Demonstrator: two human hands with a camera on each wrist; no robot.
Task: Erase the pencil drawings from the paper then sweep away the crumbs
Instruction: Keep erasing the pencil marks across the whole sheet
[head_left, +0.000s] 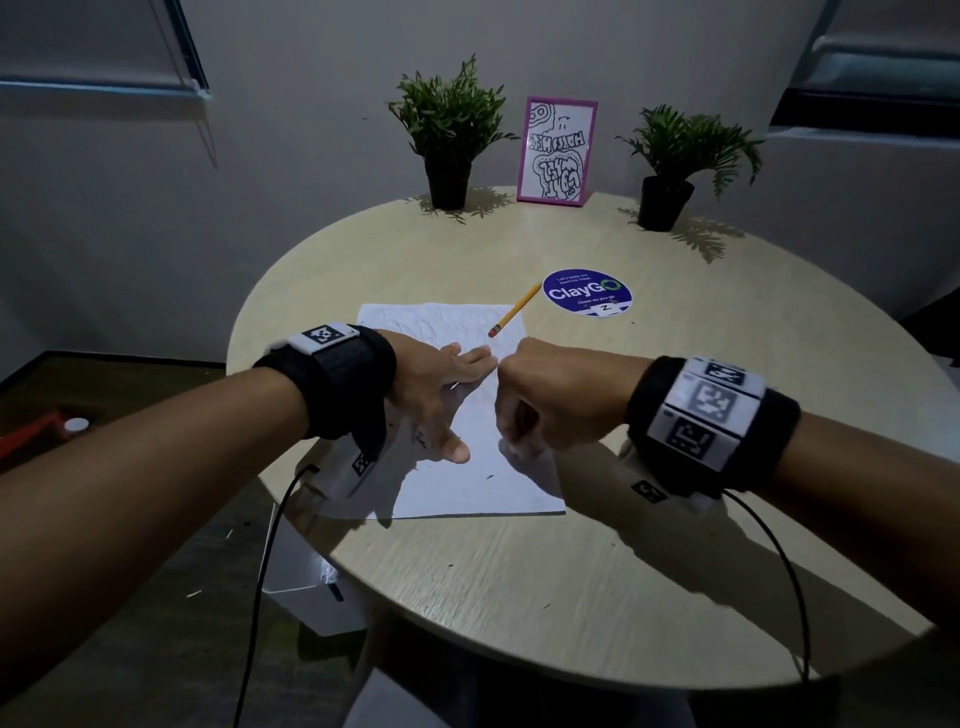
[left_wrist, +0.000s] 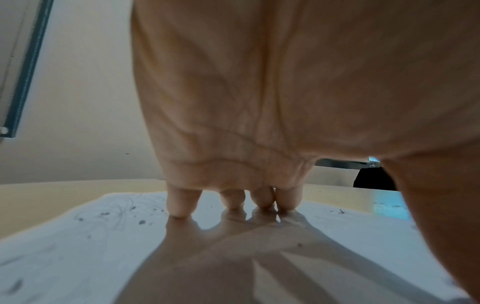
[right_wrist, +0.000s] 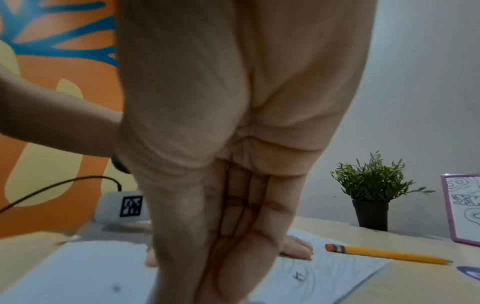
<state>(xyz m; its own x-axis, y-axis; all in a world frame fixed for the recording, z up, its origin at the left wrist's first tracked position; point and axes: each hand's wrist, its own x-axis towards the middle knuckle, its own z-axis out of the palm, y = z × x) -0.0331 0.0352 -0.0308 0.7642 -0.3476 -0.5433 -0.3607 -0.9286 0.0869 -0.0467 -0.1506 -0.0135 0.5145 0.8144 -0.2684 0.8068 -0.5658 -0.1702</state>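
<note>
A white paper (head_left: 483, 488) with faint pencil lines lies on the round wooden table (head_left: 571, 571). My left hand (head_left: 441, 400) presses flat on it, fingers straight and spread (left_wrist: 182, 205). My right hand (head_left: 540, 400) is just to its right over the paper's right half. Its fingers are straight and held together, pointing down at the sheet (right_wrist: 233, 236); nothing shows in it. Dark crumbs (left_wrist: 141, 222) dot the paper, some near the front (head_left: 488, 476). A yellow pencil (head_left: 514, 310) with a red eraser tip rests on the sheet's far right corner.
Two potted plants (head_left: 449, 135) (head_left: 675, 161) and a pink picture frame (head_left: 557, 150) stand at the table's far edge. A purple round sticker (head_left: 587, 292) lies beyond the pencil. A white box (head_left: 311, 587) sits below the table's left edge. Cables hang from both wrists.
</note>
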